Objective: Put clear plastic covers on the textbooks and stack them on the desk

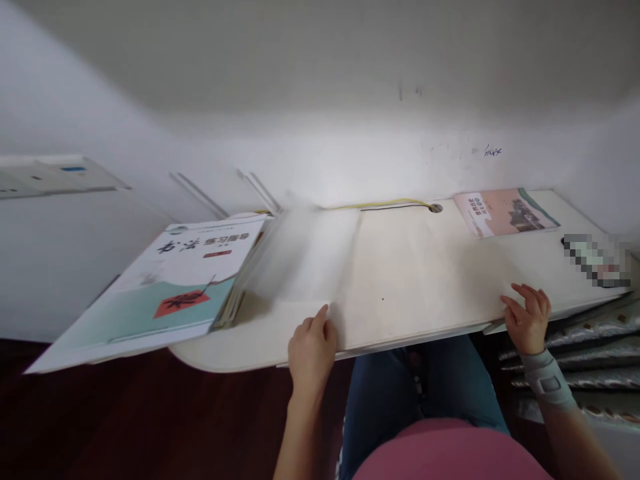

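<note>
A thin, pale, translucent sheet seems to lie on the white desk, its outline blurred. My left hand is at the desk's front edge, fingers curled and index fingertip at the sheet's lower right side; it appears to pinch the sheet. Farther right, my right hand is raised by the front edge, its fingers curled towards the thumb. Whatever may be between those fingertips is too faint to make out. A grey band wraps the right wrist.
Left, a stack of large booklets overhangs the desk edge. Back right lies a pink-and-green booklet; a pixelated phone-like object is beyond my right hand. A yellow cable runs along the wall into a round hole. Silvery patterned items sit lower right.
</note>
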Tool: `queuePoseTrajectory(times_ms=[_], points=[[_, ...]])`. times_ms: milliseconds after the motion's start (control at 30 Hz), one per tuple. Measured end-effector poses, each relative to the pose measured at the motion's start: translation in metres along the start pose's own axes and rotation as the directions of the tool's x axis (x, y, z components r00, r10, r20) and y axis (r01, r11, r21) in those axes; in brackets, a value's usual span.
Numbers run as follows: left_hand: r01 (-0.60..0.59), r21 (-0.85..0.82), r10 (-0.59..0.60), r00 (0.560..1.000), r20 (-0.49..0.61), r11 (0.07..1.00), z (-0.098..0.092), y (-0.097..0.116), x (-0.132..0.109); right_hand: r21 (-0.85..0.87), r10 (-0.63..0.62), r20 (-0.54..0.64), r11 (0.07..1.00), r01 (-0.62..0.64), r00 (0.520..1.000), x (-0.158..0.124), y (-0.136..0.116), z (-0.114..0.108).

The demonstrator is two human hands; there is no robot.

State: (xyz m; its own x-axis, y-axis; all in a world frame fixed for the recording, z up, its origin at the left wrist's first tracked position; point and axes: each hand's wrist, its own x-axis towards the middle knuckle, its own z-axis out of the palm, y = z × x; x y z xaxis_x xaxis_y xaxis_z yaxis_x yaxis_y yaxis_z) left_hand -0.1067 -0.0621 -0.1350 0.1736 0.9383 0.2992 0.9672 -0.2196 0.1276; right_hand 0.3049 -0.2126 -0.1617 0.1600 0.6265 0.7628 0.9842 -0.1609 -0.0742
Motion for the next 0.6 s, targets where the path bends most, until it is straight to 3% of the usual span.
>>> queuePoseTrajectory(times_ms=[133, 233, 367, 433, 600], points=[[-0.004, 0.009, 0.004, 1.000, 0.026, 1.000, -0.005, 0.008, -0.002, 0.020, 0.049, 0.085, 0.999, -0.051, 0.995, -0.008, 0.003, 0.001], [0.048, 0.051, -0.051, 0.997, 0.056, 0.998, -0.012, 0.011, -0.002, 0.143, 0.090, 0.210, 0.982, -0.121, 0.974, -0.006, 0.007, 0.003], [0.086, 0.060, -0.090, 0.993, 0.076, 0.995, -0.016, 0.002, -0.005, 0.274, 0.168, 0.291, 0.928, -0.251, 0.942, 0.006, 0.013, 0.006], [0.072, 0.042, -0.075, 0.995, 0.072, 0.997, -0.014, -0.003, -0.006, 0.168, 0.173, 0.348, 0.955, -0.243, 0.922, 0.012, 0.010, 0.007], [0.048, -0.037, -0.048, 0.999, 0.001, 0.998, -0.008, -0.007, -0.010, -0.163, 0.127, 0.547, 0.986, -0.044, 0.827, 0.023, -0.013, 0.011]])
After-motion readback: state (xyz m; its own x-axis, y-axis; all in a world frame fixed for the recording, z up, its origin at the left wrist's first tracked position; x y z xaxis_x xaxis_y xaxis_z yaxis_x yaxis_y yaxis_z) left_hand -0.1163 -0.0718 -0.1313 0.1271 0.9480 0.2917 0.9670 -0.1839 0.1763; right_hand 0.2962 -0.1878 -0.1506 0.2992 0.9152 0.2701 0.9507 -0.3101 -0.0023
